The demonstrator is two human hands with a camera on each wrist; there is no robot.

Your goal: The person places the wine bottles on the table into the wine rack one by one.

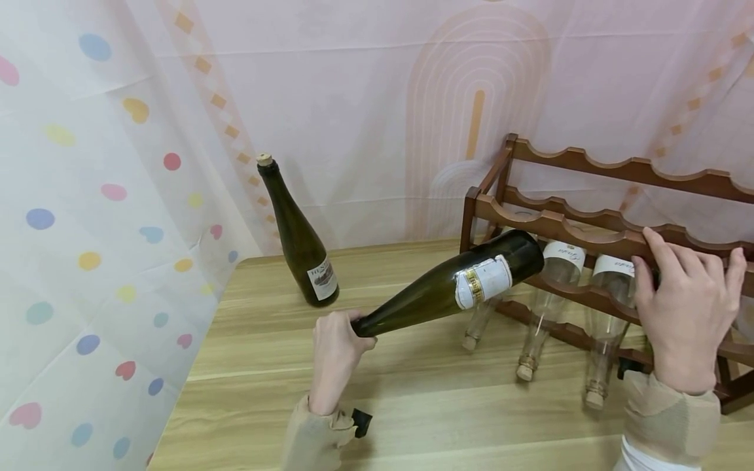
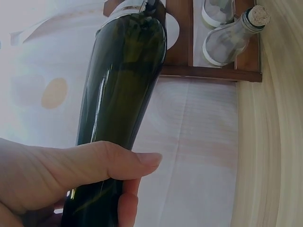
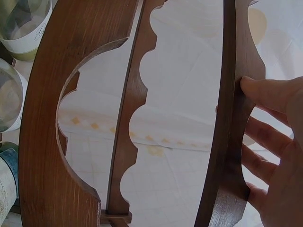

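Note:
My left hand (image 1: 340,348) grips a dark green wine bottle (image 1: 432,288) by its neck, thumb wrapped across the glass in the left wrist view. The bottle is tilted in the air, its base up and right, overlapping the left end of a brown wooden wine rack (image 1: 556,226). A torn white label shows near the base. On the rack's front rail (image 3: 227,156), my right hand (image 1: 689,304) holds on, thumb on one side and the other fingers reaching to the other side. Several corked clear bottles (image 1: 609,288) lie in the lower row, necks toward me.
At the back left of the wooden table (image 1: 265,366), a corked green bottle (image 1: 300,245) stands upright. A pink patterned cloth (image 1: 347,118) hangs behind, and a dotted cloth (image 1: 118,229) on the left. The rack's upper rails (image 1: 639,169) have scalloped notches.

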